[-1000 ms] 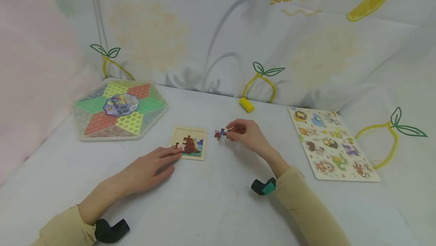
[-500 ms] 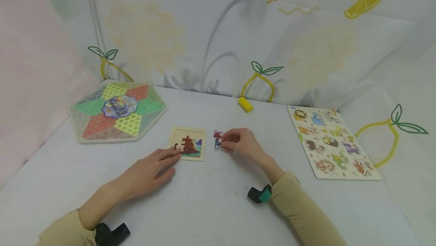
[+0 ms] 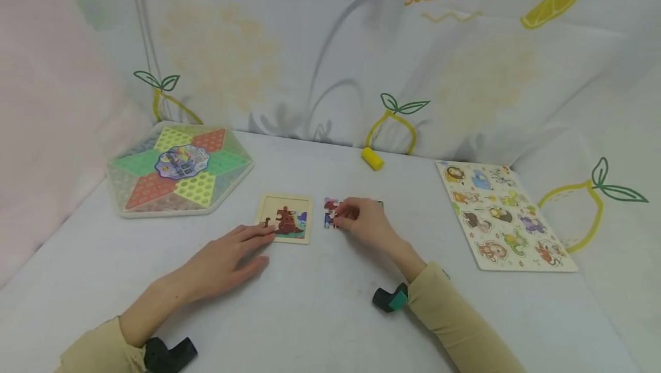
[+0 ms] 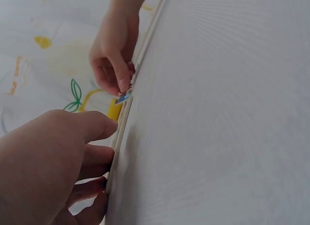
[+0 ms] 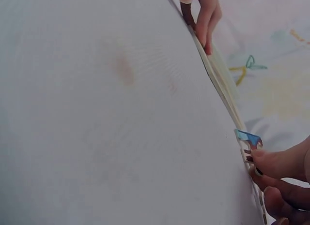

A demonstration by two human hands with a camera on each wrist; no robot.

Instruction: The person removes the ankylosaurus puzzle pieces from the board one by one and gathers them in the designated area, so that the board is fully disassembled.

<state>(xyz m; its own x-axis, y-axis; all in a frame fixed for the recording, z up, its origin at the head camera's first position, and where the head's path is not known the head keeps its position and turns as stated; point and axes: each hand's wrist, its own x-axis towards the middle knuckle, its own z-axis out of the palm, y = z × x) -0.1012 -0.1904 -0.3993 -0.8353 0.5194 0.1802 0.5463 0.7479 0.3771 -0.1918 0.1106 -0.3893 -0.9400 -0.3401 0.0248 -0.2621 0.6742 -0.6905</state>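
Closest to me are my tan sleeves [image 3: 462, 315], and a black thing [image 3: 169, 356] sits by my left wrist. My left hand [image 3: 227, 258] lies low on the white table [image 3: 320, 315]. Its fingers are loose and nearly straight, not gripping, and the tips rest on the near left corner of the little wood puzzle tray [image 3: 308, 218]. A brown animal picture [image 3: 290, 225] is partly made inside it. My right hand [image 3: 369, 225] is just right of the tray, thumb and fingers pinching a puzzle piece [image 5: 248, 137] with blue on it. A pink bit [image 3: 331, 204] shows just beside it. Farther off, the animal board [image 3: 506, 230] is on the right and the star game board [image 3: 181, 162] is on the left. A yellow block [image 3: 372, 159] lies at the back by the lemon cloth [image 3: 289, 46].
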